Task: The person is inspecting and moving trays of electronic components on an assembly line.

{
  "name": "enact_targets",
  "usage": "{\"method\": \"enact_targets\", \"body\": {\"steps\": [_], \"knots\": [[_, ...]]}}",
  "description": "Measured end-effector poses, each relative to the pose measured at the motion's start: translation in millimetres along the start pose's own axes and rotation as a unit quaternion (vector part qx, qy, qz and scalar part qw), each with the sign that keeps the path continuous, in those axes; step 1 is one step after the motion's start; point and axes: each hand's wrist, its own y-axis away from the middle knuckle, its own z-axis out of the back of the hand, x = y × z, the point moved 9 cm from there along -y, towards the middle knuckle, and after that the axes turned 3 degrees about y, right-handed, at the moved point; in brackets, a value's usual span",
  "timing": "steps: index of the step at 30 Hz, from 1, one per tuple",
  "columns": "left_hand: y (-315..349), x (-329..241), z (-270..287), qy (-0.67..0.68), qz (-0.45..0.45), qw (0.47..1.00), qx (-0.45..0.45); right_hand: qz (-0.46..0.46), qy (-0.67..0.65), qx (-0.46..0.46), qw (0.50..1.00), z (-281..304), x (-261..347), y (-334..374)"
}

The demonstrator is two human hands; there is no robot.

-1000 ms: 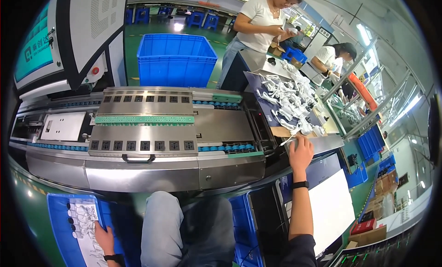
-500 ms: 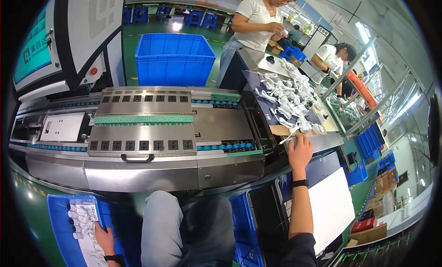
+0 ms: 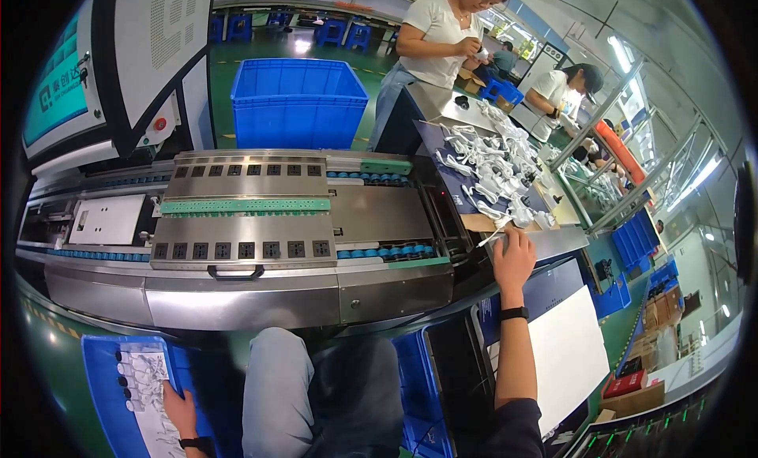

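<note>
White corded pieces (image 3: 499,170), heaped upper right.
Right hand (image 3: 515,258) curled at heap's near edge, forearm (image 3: 515,359) running up-frame; left hand (image 3: 181,411) in blue bin (image 3: 101,388), lower left. Whether either pinches anything, can't tell.

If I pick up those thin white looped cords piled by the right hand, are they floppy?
The thin white looped cords would probably flop, since they lie in loose bends. Pulling one may drag others, because they overlap. The bulky white end pieces near the right hand look thicker, so might dangle heavily.
</note>
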Motion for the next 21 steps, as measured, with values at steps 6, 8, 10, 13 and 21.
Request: {"method": "enact_targets", "body": {"steps": [6, 8, 10, 13, 21], "knots": [[-1, 8, -3, -0.008, -0.003, 1.000, -0.006, 0.002, 0.001, -0.004, 1.000, 4, 3, 0], [-1, 10, -4, -0.013, 0.000, 1.000, 0.000, 0.001, -0.003, -0.001, 1.000, 5, 4, 0], [-1, 11, -5, -0.016, 0.002, 1.000, 0.003, 0.002, -0.003, -0.002, 1.000, 5, 3, 0], [-1, 13, -6, -0.013, 0.021, 1.000, 0.016, 0.005, -0.001, -0.001, 1.000, 5, 4, 0], [-2, 11, -5, -0.014, 0.019, 1.000, 0.013, 0.000, 0.003, 0.004, 1.000, 3, 3, 0]]}}
